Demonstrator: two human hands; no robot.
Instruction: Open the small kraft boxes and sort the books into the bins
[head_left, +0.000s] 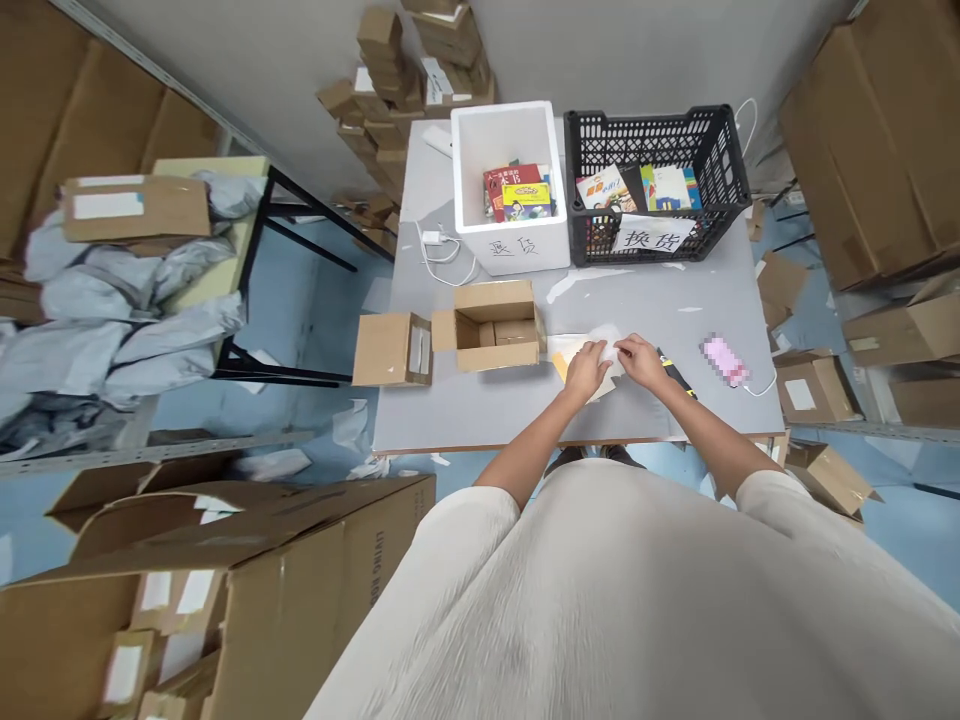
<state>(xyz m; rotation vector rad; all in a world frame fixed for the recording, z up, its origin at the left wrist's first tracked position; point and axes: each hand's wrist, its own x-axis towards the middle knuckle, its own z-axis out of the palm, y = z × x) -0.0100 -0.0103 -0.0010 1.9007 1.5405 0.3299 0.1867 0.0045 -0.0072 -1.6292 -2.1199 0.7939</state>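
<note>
Near the front edge of the grey table (480,410), both my hands are at a small white paper (604,338). My left hand (587,370) rests on its left side, over a cream and yellow item (562,358) that may be a book or envelope. The fingers of my right hand (639,360) pinch the right edge of the paper. Beside my right wrist lies a black and yellow tool (677,374), partly behind the forearm. An open cardboard box (499,355) stands to the left of my hands, and a closed one (382,350) is further left.
A white foam bin (514,250) and a black crate (652,245), both holding books, stand at the table's back. A pink phone (724,360) with a cable lies at the right. Stacked cartons (382,90) are behind; a large carton (322,560) is at front left.
</note>
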